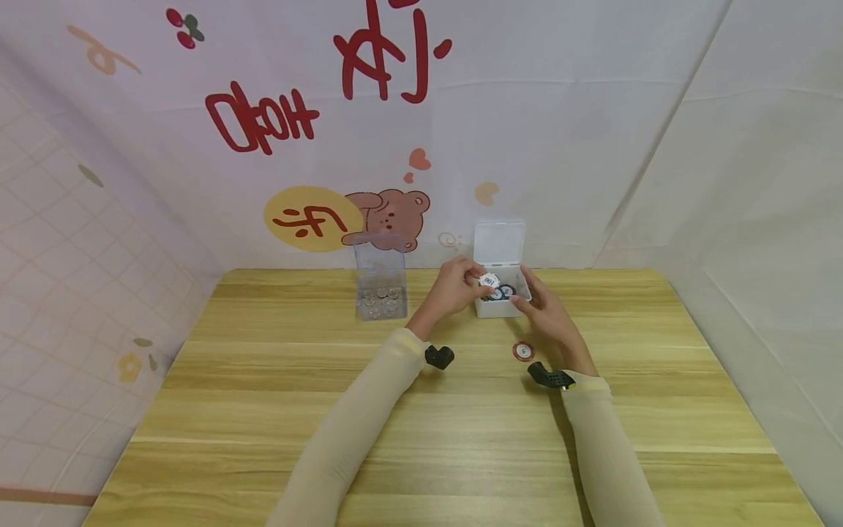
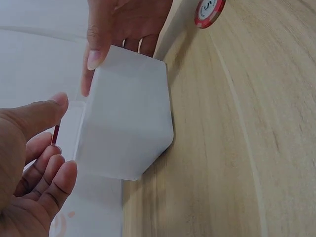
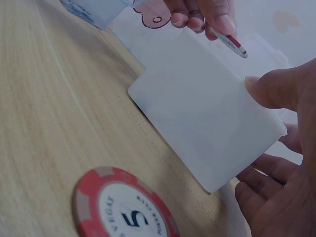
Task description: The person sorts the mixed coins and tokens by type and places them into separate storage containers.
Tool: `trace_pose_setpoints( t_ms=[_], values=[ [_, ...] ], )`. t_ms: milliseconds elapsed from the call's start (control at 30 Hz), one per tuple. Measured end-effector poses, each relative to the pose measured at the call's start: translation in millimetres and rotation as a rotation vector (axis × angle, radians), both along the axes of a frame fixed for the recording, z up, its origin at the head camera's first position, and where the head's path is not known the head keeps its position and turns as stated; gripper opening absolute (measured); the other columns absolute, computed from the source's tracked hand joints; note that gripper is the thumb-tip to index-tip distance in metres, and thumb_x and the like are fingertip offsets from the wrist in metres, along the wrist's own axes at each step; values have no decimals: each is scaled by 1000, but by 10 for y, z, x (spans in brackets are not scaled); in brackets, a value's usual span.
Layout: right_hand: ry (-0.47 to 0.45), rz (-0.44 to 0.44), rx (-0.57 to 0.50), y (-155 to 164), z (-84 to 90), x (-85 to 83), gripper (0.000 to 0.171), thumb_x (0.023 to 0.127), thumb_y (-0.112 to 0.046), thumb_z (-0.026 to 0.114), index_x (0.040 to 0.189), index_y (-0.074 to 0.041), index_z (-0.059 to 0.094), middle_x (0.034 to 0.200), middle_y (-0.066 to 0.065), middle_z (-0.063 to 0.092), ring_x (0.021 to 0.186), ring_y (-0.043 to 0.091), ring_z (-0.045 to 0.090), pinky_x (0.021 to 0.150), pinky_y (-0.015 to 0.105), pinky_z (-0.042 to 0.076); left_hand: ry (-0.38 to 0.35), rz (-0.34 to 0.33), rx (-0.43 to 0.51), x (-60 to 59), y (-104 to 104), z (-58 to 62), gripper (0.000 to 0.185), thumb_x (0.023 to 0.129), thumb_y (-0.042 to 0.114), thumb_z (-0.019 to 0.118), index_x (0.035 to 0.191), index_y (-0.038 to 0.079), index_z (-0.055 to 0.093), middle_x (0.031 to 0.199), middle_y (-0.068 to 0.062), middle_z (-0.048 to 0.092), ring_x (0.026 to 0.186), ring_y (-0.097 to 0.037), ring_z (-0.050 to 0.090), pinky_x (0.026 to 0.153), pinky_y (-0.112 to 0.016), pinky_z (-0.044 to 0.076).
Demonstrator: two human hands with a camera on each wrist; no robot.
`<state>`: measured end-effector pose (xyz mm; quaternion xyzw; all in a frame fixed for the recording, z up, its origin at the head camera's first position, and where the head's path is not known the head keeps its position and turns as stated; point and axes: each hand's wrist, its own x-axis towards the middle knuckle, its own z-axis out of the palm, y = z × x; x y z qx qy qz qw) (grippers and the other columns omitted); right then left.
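My left hand (image 1: 454,287) pinches a poker chip (image 1: 489,281) between thumb and fingers, above the left part of a white box (image 1: 498,310). The chip's face is pale, and red shows on its edge in the right wrist view. Dark-rimmed chips (image 1: 506,290) lie inside the box, whose lid (image 1: 498,244) stands up at the back. At the box's right side, my right hand (image 1: 549,313) holds it, thumb on the front rim and fingers along the side wall. A red chip (image 1: 523,351) marked 5 lies flat on the table in front of the box.
Left of my left hand stands a clear plastic box (image 1: 383,310) with its lid up and several shiny round pieces inside. Both boxes are near the back edge of the wooden table (image 1: 461,439). Directly behind hangs a printed white cloth (image 1: 560,146).
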<state>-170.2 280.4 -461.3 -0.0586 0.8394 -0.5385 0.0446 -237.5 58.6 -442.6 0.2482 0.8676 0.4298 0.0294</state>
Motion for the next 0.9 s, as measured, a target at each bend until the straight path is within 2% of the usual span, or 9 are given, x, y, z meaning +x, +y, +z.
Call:
trace_pose_setpoints(
  t_ms=[133,267,500,667,767,900],
  values=[
    [9,2,-2,0,-11,-5,74,106,-16,57,165,-8,14,171,21,15,154,46,24,122,58,32,7,-10,-6,0,0,-5,42,89,27,82,123,5,72,112,-12,66,93,-22,61,75,-23,50],
    [4,3,-12,-2,-14,-13,74,105,-16,58,165,-8,15,171,20,14,155,45,24,123,57,32,-9,-6,-5,1,-21,-6,49,91,34,79,129,5,68,119,-13,64,103,-28,63,82,-29,54],
    [-7,7,-43,9,-31,-24,75,105,-14,58,165,-8,14,171,19,13,156,42,22,124,56,31,-6,10,-24,-6,-85,-24,62,90,47,77,137,10,63,122,-11,62,113,-25,62,94,-36,56],
    [-3,7,-49,13,-44,-25,75,105,-15,59,165,-7,14,171,19,13,155,43,23,123,56,31,-27,-1,-14,27,-133,-7,66,90,48,77,142,11,60,131,-13,59,123,-29,60,101,-42,55],
    [3,8,-47,11,-49,-29,75,105,-14,59,165,-6,15,171,20,14,155,43,24,123,56,31,-48,-15,0,63,-168,-3,68,90,48,77,145,12,57,137,-15,57,128,-32,57,103,-46,54],
    [10,16,-49,11,-49,-33,75,105,-13,58,165,-5,14,171,20,15,155,42,23,123,56,31,-40,-34,-11,119,-219,-25,73,89,51,77,148,16,54,139,-15,55,129,-34,55,100,-47,54]
  ],
)
